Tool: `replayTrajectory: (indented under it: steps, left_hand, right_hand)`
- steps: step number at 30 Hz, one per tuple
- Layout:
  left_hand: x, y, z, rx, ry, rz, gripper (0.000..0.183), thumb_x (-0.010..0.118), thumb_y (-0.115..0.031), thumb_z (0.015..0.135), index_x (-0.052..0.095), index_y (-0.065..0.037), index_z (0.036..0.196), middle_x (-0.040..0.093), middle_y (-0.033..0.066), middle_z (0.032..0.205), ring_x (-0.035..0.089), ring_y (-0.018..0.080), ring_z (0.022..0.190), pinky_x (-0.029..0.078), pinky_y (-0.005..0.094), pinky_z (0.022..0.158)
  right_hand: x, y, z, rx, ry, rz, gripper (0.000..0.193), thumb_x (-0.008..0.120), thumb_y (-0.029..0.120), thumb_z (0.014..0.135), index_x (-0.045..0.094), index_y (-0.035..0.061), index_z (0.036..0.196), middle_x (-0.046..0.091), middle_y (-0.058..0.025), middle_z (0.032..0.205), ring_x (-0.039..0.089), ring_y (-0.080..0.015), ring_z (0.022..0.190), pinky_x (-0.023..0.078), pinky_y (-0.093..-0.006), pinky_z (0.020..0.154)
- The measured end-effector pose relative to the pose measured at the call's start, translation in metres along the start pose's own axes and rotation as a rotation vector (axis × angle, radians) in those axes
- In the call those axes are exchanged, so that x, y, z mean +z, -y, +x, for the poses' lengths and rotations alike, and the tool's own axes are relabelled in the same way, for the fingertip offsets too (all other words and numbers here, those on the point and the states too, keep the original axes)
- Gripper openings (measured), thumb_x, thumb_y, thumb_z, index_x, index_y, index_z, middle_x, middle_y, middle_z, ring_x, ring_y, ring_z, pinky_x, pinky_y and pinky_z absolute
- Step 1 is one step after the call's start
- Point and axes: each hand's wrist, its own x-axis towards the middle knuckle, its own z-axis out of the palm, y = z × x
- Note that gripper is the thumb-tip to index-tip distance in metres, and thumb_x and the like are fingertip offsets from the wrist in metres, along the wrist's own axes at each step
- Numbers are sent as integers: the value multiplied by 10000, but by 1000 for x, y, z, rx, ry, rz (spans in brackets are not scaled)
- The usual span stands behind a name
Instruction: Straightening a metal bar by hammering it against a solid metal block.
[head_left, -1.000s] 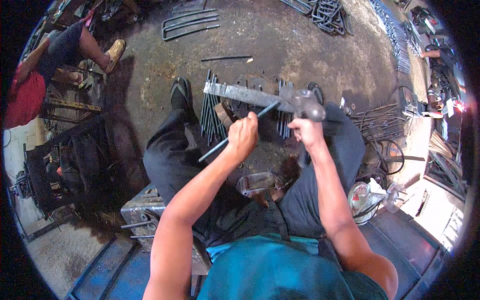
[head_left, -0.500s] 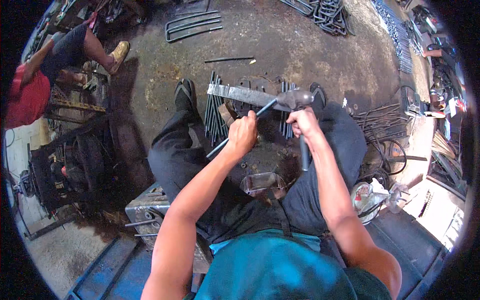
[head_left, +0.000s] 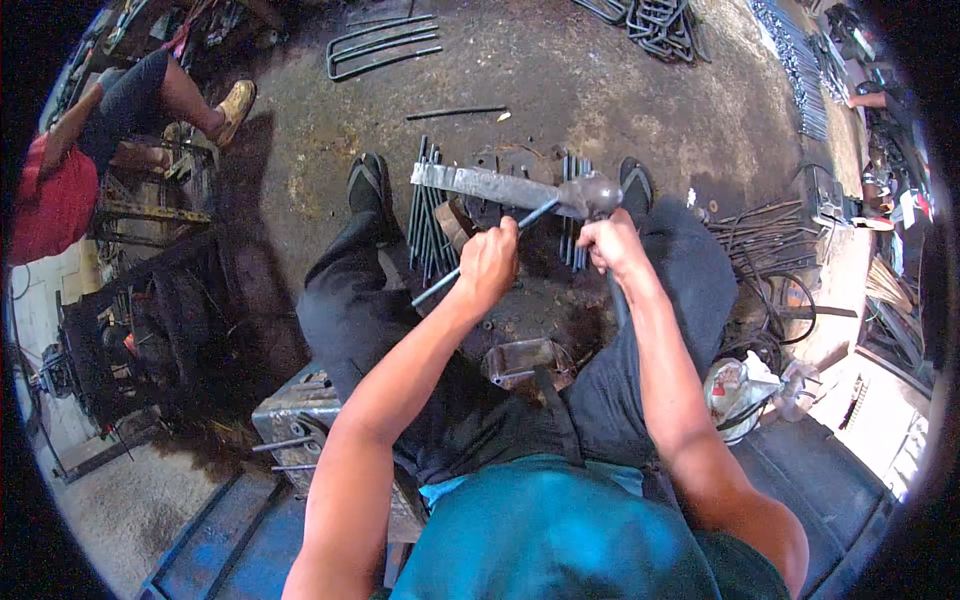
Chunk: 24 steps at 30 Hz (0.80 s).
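Holding a Thin Rod (head_left: 437, 288) and a Hammer (head_left: 597, 193) Over a Grey Bar (head_left: 475, 183)

My left grip (head_left: 488, 262) is curled tightly round the rod, which slants up to the right between my knees, its upper end lying across the flat grey bar, just beside the hammer's head. My right grip (head_left: 612, 243) is wrapped round the hammer's handle, right below the rounded head. I cannot tell whether the head touches the rod.

On the floor (head_left: 560, 90), 2 bundles flank the space between my 2 feet: the left bundle (head_left: 424, 240) near a brown block (head_left: 455, 222), the right bundle (head_left: 572, 168) partly behind the hammer. Farther off lie a single dark rod (head_left: 456, 112) and some bent rods (head_left: 385, 47). A metal box (head_left: 525, 358) sits between my thighs. To my left, a co-worker's sandalled foot (head_left: 236, 108) shows.
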Motion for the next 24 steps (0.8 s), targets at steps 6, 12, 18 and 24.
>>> replayTrajectory:
  steps: [6,12,18,24]
  left_hand:
    - [-1,-6,5,-70,52,69,75,539,-63,844,522,6,870,650,206,672,672,365,632,549,439,547]
    - [-12,-11,5,-97,114,103,62,542,-52,842,517,0,865,659,194,692,680,360,649,554,430,557]
    - [1,-16,12,-201,96,100,60,554,-17,818,496,-19,834,660,188,686,683,349,647,557,422,546]
    - [-16,16,2,-213,79,-7,274,556,-266,927,510,0,877,634,238,703,650,419,687,523,503,579]
  right_hand:
    - [-6,66,-54,-185,80,140,109,578,-22,702,491,41,723,445,10,542,393,-71,373,296,-247,355]
    - [-17,118,-109,-630,263,360,172,553,10,682,471,20,833,364,-16,597,304,-110,404,291,-269,421]
    - [-10,-6,-5,86,-22,131,150,632,66,688,499,69,619,392,10,462,389,-116,347,298,-305,355]
    - [-27,-23,-31,113,8,250,145,605,70,716,513,68,603,403,7,463,382,-101,349,300,-300,356]
